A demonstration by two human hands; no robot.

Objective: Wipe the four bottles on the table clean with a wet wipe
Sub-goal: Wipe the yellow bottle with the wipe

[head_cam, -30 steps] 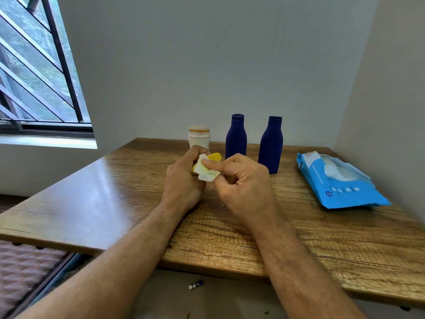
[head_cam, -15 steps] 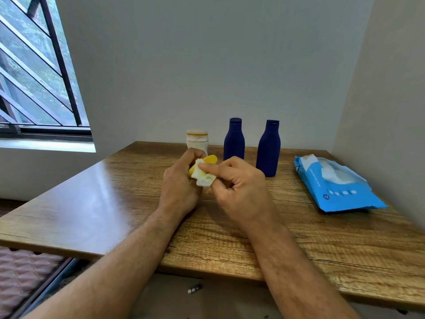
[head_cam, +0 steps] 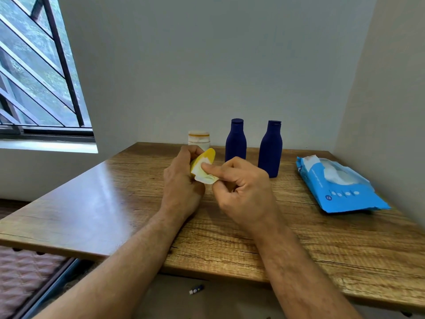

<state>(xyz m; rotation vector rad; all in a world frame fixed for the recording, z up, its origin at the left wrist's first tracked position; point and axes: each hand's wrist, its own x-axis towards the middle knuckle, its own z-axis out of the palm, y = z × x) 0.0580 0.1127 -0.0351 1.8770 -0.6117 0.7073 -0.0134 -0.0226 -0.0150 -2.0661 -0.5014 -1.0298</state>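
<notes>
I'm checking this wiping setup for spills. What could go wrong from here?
The yellow bottle is held above the table in the left hand while the right hand rubs it with the wipe; wet, it might slip. The right elbow swinging out could topple the blue bottles.

Wipe [head_cam: 205,177] against seemingly yellow bottle [head_cam: 208,155]

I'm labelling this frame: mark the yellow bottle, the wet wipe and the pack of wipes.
yellow bottle [head_cam: 208,156]: head view, upper yellow end above the wipe.
wet wipe [head_cam: 205,177]: head view, white fold under the right index finger.
pack of wipes [head_cam: 345,199]: head view, blue front.
</notes>
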